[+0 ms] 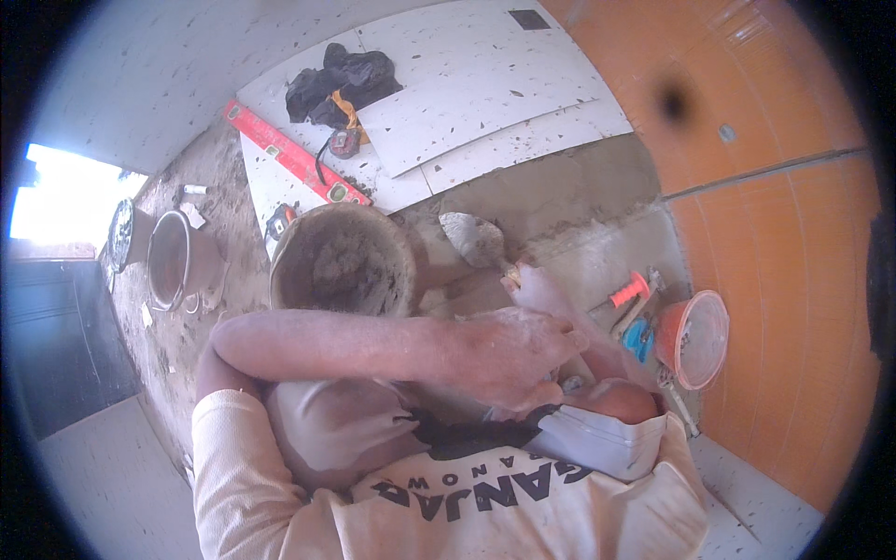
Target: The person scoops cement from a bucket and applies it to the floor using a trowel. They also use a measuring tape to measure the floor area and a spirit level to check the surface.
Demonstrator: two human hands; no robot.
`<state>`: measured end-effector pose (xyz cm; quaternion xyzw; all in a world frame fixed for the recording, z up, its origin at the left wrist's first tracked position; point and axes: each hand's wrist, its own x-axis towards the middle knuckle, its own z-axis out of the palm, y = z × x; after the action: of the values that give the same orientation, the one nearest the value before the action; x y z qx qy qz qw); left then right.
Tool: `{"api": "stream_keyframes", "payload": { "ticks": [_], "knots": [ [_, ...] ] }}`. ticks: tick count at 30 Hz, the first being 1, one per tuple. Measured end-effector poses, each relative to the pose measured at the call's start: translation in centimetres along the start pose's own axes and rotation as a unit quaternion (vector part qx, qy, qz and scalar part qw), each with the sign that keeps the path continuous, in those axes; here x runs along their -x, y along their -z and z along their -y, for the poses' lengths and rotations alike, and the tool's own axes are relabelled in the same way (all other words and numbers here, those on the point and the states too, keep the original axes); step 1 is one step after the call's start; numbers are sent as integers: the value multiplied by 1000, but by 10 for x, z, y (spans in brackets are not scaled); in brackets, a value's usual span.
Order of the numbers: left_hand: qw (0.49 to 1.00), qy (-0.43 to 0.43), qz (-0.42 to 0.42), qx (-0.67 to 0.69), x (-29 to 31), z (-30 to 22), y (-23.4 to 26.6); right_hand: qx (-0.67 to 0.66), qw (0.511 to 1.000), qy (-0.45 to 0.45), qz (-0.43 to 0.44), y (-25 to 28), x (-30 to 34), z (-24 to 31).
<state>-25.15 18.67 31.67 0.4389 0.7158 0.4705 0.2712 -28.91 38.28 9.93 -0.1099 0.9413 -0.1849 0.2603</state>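
Note:
Beyond my knees, my right hand (536,286) is closed round the handle of a trowel (474,239). The trowel's pale, mortar-smeared blade lies low over the grey mortar bed. My left arm crosses in front of my body, bringing my dusty left hand (527,350) beside my right forearm. Whether it touches that forearm I cannot tell, and its fingers are bent down and mostly hidden. A round bucket (277,280) with grey mortar inside stands just past my left forearm.
White speckled tiles (485,103) lie ahead, carrying a red spirit level (297,155), a tape measure (344,143) and a black plastic bag (355,79). More buckets (169,261) stand left. An orange-red bucket (662,331) and an orange-handled tool (630,290) sit right, near orange panels (775,271).

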Motion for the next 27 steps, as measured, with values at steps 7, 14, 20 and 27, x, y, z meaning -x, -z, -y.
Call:
{"api": "stream_keyframes", "payload": {
  "ticks": [7, 14, 20, 27],
  "knots": [
    [1000, 6, 0, -14, -1, 8, -4, 29, 999, 12, -42, 2, -21, 2],
    [999, 8, 4, -34, 4, 4, 2, 72, 994, -26, -84, 29, -38, -25],
    [999, -3, 2, -41, 3, 6, 1, 73, 995, -48, -36, 43, -39, -28],
    [999, -21, 0, -37, 4, 15, -3, 61, 996, -61, -27, 51, -23, -26]
  ]
}}
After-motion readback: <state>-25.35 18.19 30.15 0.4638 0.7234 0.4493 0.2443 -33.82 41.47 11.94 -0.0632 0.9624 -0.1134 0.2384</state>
